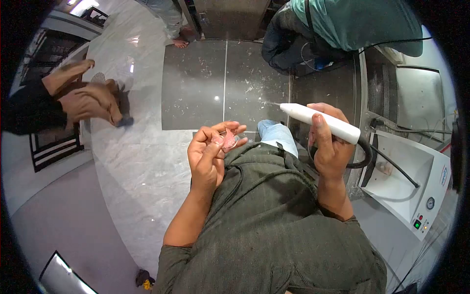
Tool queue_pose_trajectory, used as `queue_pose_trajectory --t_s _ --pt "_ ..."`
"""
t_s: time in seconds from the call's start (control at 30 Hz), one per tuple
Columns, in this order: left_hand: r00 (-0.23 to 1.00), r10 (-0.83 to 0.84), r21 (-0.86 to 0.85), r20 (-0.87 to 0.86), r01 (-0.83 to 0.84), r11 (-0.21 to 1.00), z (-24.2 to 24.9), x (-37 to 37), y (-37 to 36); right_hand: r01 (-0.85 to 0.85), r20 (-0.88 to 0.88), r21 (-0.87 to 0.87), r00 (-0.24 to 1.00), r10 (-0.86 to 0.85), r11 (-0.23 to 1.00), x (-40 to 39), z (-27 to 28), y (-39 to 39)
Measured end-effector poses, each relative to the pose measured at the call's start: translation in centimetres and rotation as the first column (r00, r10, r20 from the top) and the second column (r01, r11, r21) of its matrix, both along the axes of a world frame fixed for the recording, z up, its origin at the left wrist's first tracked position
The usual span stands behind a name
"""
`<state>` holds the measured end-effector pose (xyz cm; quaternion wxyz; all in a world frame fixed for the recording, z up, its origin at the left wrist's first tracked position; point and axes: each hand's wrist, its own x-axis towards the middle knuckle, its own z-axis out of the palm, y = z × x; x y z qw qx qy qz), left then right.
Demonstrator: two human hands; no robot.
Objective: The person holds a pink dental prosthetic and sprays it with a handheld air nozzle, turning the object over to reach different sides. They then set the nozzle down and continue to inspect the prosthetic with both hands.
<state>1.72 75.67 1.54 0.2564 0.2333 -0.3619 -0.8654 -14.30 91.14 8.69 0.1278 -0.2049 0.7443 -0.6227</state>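
My left hand holds a small pink piece with a clear or wire-like edge between thumb and fingers, in front of my torso. My right hand is wrapped round a white pen-shaped handpiece, its thumb on top. The handpiece's narrow tip points left, above and to the right of the pink piece and apart from it, with a faint spray at the tip. A thick black hose curves from the handpiece's rear end.
A white machine with a gauge, lit buttons and an open basin stands at the right. Another person's hands are at the left. A person in a green top is at the upper right. Someone's bare foot rests near dark floor tiles.
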Motion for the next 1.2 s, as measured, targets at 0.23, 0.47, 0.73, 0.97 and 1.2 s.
queue_pose_trajectory --t_s 0.23,0.47,0.73,0.97,1.2 --pt "0.995 -0.094 0.215 0.042 0.082 0.973 -1.2 0.1 -0.6 -0.002 0.023 -0.012 1.000 0.002 1.000 0.4 -0.6 0.6" --pt "0.978 -0.199 0.261 0.067 0.175 0.949 -1.3 -0.9 -0.4 0.032 0.060 -0.040 0.998 -0.029 0.999 0.4 -0.8 1.5" --pt "0.974 -0.223 0.098 0.025 0.220 0.971 -1.5 -1.0 0.2 0.049 0.088 -0.084 0.995 -0.042 0.995 0.0 -1.1 2.6" --pt "0.983 -0.176 0.208 0.046 0.163 0.964 0.5 -1.6 0.3 0.070 0.080 -0.047 0.995 -0.066 0.996 -0.1 -1.1 2.9" --pt "0.983 -0.121 0.353 0.135 0.066 0.933 0.1 -1.4 0.2 0.065 0.110 -0.047 0.992 -0.059 0.997 0.1 -1.1 3.2"
